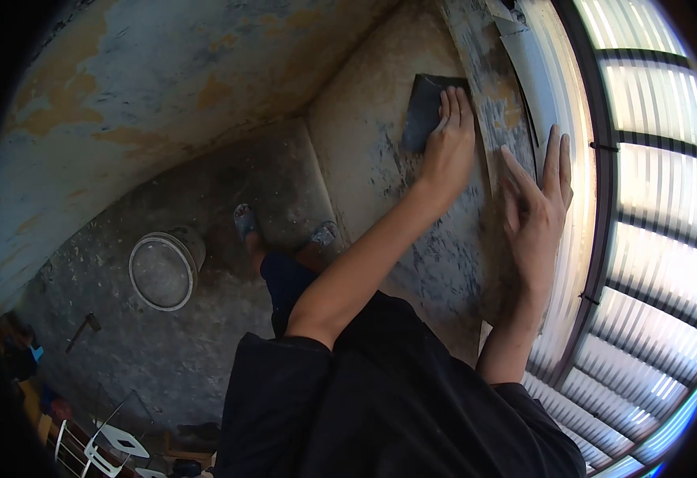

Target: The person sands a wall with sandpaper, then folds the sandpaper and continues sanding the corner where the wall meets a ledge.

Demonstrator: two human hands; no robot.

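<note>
My left hand presses a dark grey sheet of sandpaper against the worn wall, fingers close together over its right part. The sheet's left part lies uncovered. Beside it, my right hand is open with the fingers apart, at the scuffed ledge along the window side. Nothing shows in that hand. Whether its palm bears on the ledge is hard to tell. Dark scuffs and pale patches mark the wall below the sandpaper.
Ribbed translucent panels with dark bars run down the right. A lidded bucket stands on the stained floor to the left. Farther left lies a hammer-like tool. White chair-like frames are at the lower left.
</note>
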